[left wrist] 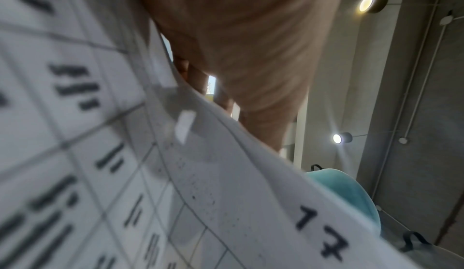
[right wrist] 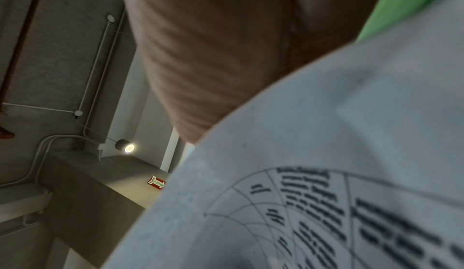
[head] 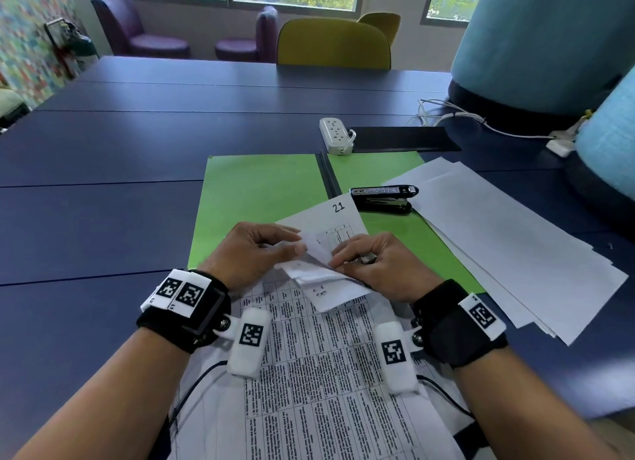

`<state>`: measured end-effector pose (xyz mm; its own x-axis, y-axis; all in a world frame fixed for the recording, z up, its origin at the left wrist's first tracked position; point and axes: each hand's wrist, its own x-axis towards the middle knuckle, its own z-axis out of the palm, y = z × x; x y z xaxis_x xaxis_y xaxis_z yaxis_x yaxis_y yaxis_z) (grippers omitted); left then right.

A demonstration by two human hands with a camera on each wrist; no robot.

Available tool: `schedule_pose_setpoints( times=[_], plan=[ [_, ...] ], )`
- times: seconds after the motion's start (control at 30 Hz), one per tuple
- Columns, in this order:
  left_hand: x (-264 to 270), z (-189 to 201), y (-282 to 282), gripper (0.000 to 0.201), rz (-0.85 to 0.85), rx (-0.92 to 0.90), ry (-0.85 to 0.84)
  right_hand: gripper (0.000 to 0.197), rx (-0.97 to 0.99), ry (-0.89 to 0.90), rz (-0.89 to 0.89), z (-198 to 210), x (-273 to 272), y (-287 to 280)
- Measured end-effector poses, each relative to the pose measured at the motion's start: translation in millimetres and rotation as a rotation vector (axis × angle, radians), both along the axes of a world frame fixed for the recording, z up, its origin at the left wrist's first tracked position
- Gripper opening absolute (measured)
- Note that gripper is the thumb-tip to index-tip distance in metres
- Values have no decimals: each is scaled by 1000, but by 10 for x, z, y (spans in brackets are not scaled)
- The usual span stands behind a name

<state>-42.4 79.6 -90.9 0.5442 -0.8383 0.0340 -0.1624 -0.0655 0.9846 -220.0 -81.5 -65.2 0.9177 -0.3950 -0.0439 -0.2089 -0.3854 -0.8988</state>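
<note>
- The bundle of printed sheets (head: pixel 319 373) lies on the blue table (head: pixel 103 171). Its long axis runs from the person's chest away toward the green folder (head: pixel 261 191), and its far end overlaps the folder.
- The far corner of the bundle, with its leaves curled up, sits directly between the two hands, so neither has to reach.
- The left hand (head: pixel 254 253) pinches the lifted leaves from the left between thumb and fingertips.
- The right hand (head: pixel 378 267) comes in from the right with curled fingers and pinches the same corner. Something small and dark shows under its fingers, and I cannot tell what it is.
- A sheet marked 21 (head: pixel 338 215) juts out beyond the fingertips.
- The stapler (head: pixel 383 198) lies on the folder just beyond the right hand, its long axis crosswise, so the right hand is clearly nearer to it.
- A pile of plain sheets (head: pixel 508 246) fans out to the right.
- Both wrist views show only blurred paper close to the palm.
</note>
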Motion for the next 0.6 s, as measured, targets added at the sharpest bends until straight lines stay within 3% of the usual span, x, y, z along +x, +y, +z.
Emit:
schedule_pose_setpoints(
  times=[0.37,0.6],
  plan=[
    [32,-71,-18,11,20,-7,42,14,-18,28,32,29,-16,7],
    [61,-116,-7,30,32,17,8,9,-14,3,-1,-20,-8,2]
  ],
)
